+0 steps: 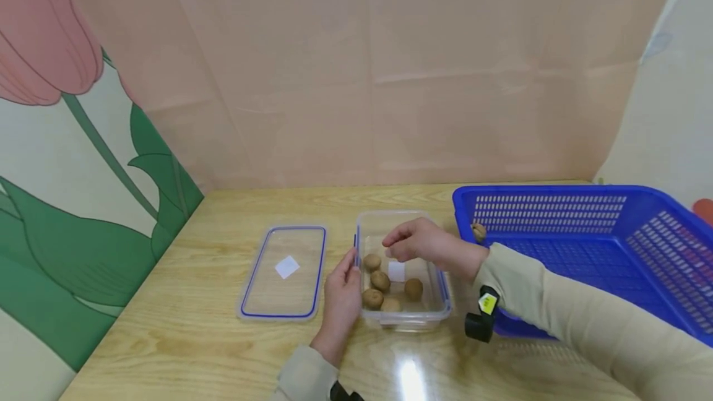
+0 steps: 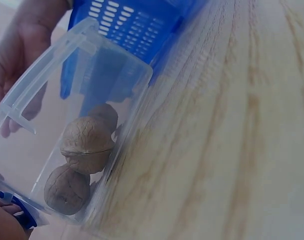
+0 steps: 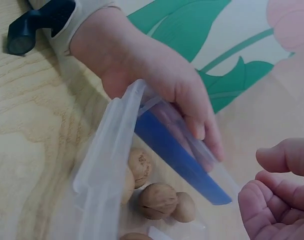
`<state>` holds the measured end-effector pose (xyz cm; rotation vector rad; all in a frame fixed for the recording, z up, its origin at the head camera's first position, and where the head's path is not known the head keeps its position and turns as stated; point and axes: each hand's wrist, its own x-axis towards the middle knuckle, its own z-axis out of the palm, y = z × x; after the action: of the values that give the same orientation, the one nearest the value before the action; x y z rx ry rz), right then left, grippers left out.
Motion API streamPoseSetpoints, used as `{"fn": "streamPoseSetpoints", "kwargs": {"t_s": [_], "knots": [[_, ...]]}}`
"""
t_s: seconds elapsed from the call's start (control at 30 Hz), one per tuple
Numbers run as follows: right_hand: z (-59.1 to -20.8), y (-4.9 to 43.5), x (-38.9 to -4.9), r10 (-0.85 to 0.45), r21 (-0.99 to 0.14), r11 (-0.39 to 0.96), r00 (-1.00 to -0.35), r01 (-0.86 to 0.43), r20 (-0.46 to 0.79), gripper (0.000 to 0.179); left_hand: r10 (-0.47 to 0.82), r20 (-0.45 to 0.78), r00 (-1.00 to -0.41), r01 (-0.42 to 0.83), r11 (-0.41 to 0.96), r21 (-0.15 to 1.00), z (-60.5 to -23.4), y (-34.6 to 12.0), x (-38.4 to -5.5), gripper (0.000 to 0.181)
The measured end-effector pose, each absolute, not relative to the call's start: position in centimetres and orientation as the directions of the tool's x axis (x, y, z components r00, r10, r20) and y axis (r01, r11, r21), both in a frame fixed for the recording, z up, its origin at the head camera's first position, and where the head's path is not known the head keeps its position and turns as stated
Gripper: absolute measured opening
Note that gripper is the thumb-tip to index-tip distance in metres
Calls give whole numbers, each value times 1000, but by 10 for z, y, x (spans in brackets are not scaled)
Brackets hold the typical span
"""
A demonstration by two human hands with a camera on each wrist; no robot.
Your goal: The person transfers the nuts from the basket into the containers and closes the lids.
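Observation:
A clear plastic container [image 1: 409, 315] with several walnuts [image 1: 413, 289] in it stands on the table. My left hand [image 1: 341, 293] holds its left side, by the raised latch flap with a blue strip [image 3: 176, 155]. My right hand [image 1: 418, 241] is above the container's inside, with fingers loosely bent. In the right wrist view a gap shows between that hand's thumb and fingers, and nothing is between them. Through the clear wall, the left wrist view shows walnuts [image 2: 87, 142] on the container's bottom. A white square label [image 1: 397, 271] is also visible there.
Left of the container lies a clear lid [image 1: 301, 293] with a blue seal and a white label [image 1: 287, 267]. On the right stands a large blue basket [image 1: 557, 194], with one walnut [image 1: 478, 232] showing at its left side. A wall rises behind the table.

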<state>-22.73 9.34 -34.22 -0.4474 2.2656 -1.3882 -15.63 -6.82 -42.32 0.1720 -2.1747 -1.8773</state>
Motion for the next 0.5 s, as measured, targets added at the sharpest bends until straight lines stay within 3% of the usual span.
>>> {"fn": "streamPoseSetpoints", "kwargs": {"t_s": [0.5], "knots": [[-318, 131, -238, -459, -945, 323, -882, -53, -108, 40, -262, 94, -960, 58, 143, 988, -426, -67, -158, 40]]}}
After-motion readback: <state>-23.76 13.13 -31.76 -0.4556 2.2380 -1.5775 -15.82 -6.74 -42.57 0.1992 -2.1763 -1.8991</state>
